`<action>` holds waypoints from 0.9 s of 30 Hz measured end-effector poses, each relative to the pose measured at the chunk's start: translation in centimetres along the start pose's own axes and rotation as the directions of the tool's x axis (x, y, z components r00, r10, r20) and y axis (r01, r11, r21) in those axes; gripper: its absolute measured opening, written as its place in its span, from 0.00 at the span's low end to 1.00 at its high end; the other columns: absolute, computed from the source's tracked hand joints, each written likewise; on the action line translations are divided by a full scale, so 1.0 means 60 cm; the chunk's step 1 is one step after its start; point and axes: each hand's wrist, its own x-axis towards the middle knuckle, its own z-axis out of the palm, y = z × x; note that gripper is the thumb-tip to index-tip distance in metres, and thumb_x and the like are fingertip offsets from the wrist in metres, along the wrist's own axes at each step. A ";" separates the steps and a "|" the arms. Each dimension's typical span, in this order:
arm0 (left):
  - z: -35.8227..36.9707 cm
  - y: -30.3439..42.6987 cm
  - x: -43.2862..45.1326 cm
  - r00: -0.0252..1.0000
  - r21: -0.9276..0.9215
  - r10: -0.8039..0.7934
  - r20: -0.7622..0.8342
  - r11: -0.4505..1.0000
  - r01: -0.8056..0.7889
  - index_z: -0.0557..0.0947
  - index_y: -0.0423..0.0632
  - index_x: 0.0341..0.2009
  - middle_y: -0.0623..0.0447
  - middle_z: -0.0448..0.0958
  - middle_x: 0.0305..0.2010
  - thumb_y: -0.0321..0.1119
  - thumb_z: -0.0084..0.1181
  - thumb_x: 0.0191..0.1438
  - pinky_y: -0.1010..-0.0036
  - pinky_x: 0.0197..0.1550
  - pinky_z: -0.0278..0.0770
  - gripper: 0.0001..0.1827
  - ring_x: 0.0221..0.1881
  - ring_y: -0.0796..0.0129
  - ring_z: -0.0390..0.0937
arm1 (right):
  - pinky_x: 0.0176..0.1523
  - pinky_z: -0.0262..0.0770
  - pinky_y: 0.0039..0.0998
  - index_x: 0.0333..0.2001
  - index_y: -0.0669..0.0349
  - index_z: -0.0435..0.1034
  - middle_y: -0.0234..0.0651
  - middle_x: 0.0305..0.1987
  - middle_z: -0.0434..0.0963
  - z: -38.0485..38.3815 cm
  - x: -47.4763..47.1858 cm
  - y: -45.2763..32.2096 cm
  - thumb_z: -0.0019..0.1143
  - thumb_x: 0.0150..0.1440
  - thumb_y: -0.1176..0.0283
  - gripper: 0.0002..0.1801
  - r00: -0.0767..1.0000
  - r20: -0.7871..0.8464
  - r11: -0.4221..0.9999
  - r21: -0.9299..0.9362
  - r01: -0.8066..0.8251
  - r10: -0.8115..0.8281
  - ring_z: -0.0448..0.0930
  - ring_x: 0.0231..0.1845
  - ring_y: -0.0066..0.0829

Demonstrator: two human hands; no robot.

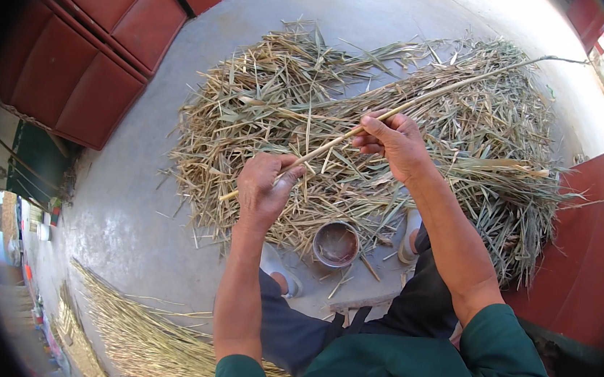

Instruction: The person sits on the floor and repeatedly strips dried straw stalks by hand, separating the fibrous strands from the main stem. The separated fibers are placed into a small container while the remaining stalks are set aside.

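One long reed stalk (334, 141) runs slantwise across the view, its thick pale end at lower left and a thin tip at upper right. My left hand (265, 187) is closed around it near the thick end, thumb along the stalk. Further up, my right hand (390, 138) pinches the same stalk between thumb and fingers. Below both hands spreads a large heap of dry stripped leaves and stalk pieces (266, 109). Between my feet stands a round bowl (336, 244), brownish inside; its contents cannot be made out.
A bundle of thin pale stalks (151, 337) lies on the concrete floor (114, 208) at lower left. Red padded panels (85, 58) stand at upper left. Another red panel (584, 259) is at right, beside a sheaf of leafy stalks (505, 175). A woven strip (75, 335) lies at far lower left.
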 end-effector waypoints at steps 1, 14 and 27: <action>0.001 0.000 -0.004 0.998 -0.046 -0.062 -0.003 0.997 0.062 0.88 0.45 0.32 0.51 0.82 0.27 0.31 0.74 0.45 0.70 0.32 0.73 0.09 0.27 0.62 0.78 | 0.37 0.83 0.26 0.43 0.69 0.73 0.43 0.38 0.82 0.001 -0.002 0.000 0.61 0.63 0.66 0.15 1.000 0.002 1.000 0.002 -0.001 0.001 0.85 0.36 0.30; -0.062 -0.061 -0.003 0.750 -0.640 -0.659 0.066 0.548 0.538 0.85 0.42 0.38 0.55 0.84 0.32 0.33 0.68 0.57 0.80 0.41 0.73 0.08 0.33 0.76 0.78 | 0.36 0.84 0.24 0.45 0.65 0.72 0.41 0.38 0.82 -0.006 0.006 -0.003 0.63 0.62 0.66 0.14 1.000 0.005 0.989 -0.149 0.013 -0.012 0.86 0.36 0.29; 0.002 -0.001 0.021 0.975 0.154 0.157 0.155 0.971 -0.181 0.86 0.48 0.32 0.49 0.81 0.28 0.34 0.66 0.51 0.58 0.42 0.70 0.05 0.33 0.55 0.78 | 0.39 0.84 0.25 0.44 0.62 0.74 0.38 0.38 0.83 0.053 0.005 0.062 0.61 0.64 0.67 0.11 0.981 0.195 0.995 -0.096 0.025 -0.006 0.86 0.36 0.27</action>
